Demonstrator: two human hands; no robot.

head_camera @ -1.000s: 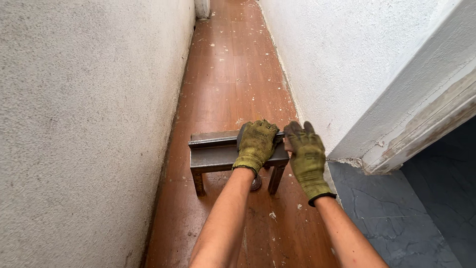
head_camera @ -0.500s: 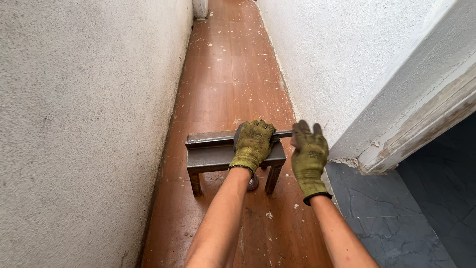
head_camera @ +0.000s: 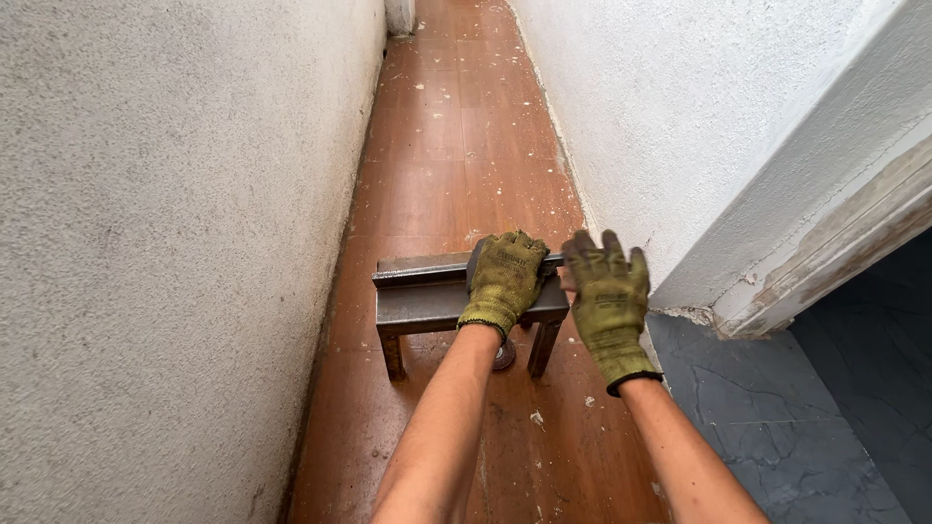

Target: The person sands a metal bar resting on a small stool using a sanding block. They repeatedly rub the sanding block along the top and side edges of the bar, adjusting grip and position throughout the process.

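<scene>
A small dark-grey steel bench with short legs (head_camera: 427,301) is set across a narrow corridor, its long axis running left to right, near the left wall. The left hand in an olive knitted glove (head_camera: 503,279) is clenched over the bench's right part. The right hand in a matching glove (head_camera: 607,291) is held open just right of the bench end, fingers spread, grasping nothing. A reddish-brown laminate floor flecked with plaster (head_camera: 456,146) is flanked by rough white plastered walls (head_camera: 146,243).
</scene>
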